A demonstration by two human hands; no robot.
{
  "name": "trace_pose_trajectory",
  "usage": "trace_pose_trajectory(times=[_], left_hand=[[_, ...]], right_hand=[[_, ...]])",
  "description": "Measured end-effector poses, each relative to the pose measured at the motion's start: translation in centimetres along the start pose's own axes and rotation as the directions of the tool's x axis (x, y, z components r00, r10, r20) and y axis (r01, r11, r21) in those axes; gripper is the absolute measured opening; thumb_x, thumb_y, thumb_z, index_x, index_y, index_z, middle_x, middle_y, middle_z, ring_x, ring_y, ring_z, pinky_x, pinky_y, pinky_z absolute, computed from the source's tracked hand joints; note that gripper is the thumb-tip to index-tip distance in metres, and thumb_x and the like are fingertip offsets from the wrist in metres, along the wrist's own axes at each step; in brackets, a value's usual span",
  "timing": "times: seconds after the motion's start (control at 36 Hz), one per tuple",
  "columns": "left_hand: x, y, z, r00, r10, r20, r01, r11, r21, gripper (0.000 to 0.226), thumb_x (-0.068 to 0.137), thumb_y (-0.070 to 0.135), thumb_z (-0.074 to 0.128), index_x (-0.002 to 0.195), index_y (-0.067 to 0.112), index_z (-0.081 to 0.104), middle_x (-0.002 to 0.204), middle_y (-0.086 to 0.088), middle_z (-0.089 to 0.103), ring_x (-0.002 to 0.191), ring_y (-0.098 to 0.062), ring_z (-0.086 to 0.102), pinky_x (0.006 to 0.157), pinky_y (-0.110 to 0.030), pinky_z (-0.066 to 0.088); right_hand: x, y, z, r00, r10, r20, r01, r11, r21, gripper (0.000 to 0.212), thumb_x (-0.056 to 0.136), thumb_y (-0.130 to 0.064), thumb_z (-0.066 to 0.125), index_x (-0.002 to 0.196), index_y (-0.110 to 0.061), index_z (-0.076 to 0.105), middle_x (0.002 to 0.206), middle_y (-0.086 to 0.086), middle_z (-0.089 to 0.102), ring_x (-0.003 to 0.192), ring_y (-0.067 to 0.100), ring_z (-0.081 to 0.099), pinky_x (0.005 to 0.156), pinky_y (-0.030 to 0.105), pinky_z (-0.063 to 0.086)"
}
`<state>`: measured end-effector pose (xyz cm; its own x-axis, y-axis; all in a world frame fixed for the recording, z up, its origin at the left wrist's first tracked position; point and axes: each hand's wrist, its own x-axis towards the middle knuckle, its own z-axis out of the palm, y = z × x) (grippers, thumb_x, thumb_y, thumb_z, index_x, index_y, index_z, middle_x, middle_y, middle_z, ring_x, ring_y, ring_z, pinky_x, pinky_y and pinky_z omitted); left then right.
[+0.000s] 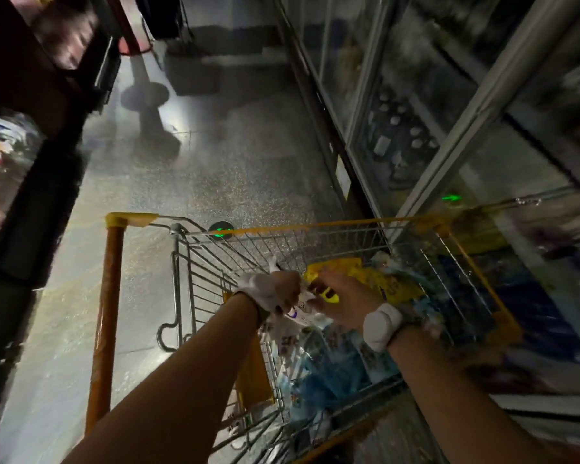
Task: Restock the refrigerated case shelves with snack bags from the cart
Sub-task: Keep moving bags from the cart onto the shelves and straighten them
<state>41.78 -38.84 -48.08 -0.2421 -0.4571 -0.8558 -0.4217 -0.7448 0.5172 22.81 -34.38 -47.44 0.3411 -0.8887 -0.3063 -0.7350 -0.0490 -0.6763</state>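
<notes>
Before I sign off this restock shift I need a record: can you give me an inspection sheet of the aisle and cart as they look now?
Surface: speckled floor, dim, with glare patches.
Job's things: wire cart with yellow trim holds a yellow snack bag and blue bags; refrigerated case stands on the right, its glass doors look closed.
Clutter: a round-based stand on the floor ahead.
Grippers: left hand grips a small white packet; right hand reaches over the bags, its grip blurred.
Cables: nothing seen.
Surroundings: dark shelving on the left; white bands on both wrists.
</notes>
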Motion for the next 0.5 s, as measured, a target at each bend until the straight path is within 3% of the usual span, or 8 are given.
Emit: trace_pose_trajectory(times=[0.06,0.19,0.33,0.42,0.5], left_hand=[[-1.6,1.2,0.4,0.999,0.038,0.006,-0.038,0.999,-0.017,0.04,0.101,0.022,0.038,0.061,0.02,0.034,0.042,0.005,0.037,0.029,-0.01,0.026,0.041,-0.007,0.022],[-5.5,3.9,1.4,0.991,0.122,-0.056,-0.117,0.99,0.083,0.043,0.101,0.028,0.036,0.06,0.021,0.03,0.04,0.006,0.032,0.028,-0.01,0.022,0.042,-0.007,0.018],[-8.7,5.6,2.8,0.975,0.21,-0.078,-0.199,0.972,0.129,0.041,0.099,0.033,0.036,0.06,0.021,0.035,0.044,0.006,0.033,0.034,-0.011,0.021,0.046,-0.013,0.016],[-10.8,6.0,3.4,0.928,0.356,-0.105,-0.335,0.926,0.176,0.046,0.1,0.042,0.04,0.062,0.016,0.05,0.052,0.0,0.048,0.038,-0.013,0.036,0.044,-0.018,0.025],[-12.6,6.4,3.4,0.863,0.496,-0.098,-0.473,0.86,0.194,0.049,0.098,0.05,0.047,0.072,0.012,0.064,0.063,-0.002,0.061,0.049,-0.014,0.051,0.047,-0.021,0.035]], right_hand=[[-0.6,-0.8,-0.5,0.998,0.005,-0.055,-0.002,0.999,0.048,0.038,0.078,-0.076,0.051,0.099,-0.045,0.061,0.1,-0.018,0.063,0.089,0.004,0.063,0.077,0.038,0.056],[-2.5,-3.5,-3.0,0.966,0.1,-0.238,-0.057,0.982,0.181,0.023,0.091,-0.037,0.063,0.108,-0.025,0.074,0.103,-0.009,0.072,0.095,0.006,0.066,0.084,0.03,0.053],[-4.6,-5.3,-4.6,0.918,0.106,-0.381,-0.021,0.975,0.222,0.022,0.091,-0.032,0.064,0.101,-0.016,0.076,0.089,-0.003,0.073,0.082,0.008,0.065,0.072,0.024,0.046],[-5.7,-6.1,-5.5,0.879,0.154,-0.451,-0.023,0.959,0.283,0.025,0.091,-0.037,0.064,0.104,-0.019,0.076,0.099,0.001,0.074,0.091,0.017,0.068,0.079,0.037,0.056],[-7.2,-7.2,-6.6,0.854,0.182,-0.488,0.003,0.935,0.355,0.012,0.089,-0.037,0.064,0.092,-0.038,0.076,0.093,0.003,0.074,0.087,0.024,0.07,0.066,0.044,0.061]])
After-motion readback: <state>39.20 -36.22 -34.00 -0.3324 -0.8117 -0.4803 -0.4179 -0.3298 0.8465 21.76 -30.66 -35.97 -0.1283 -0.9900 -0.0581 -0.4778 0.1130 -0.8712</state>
